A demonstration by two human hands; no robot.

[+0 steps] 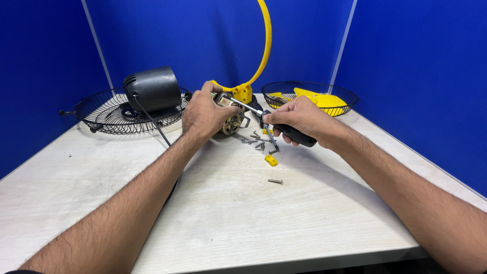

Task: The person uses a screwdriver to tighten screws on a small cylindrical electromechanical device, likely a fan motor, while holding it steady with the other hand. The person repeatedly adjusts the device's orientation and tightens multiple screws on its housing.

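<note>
The left hand [205,112] grips a small motor [232,117], held just above the pale bench [228,213] near its far edge. The right hand [299,121] is closed around the black handle of a screwdriver [274,122], whose shaft tip meets the motor. Loose screws [258,140] and a yellow clip [271,160] lie below. A black housing [152,89] rests on a wire grille [101,114] at left.

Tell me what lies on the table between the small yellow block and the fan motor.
In the head view, a scatter of loose screws lies between the small yellow block and the fan motor, under the screwdriver shaft.
</note>
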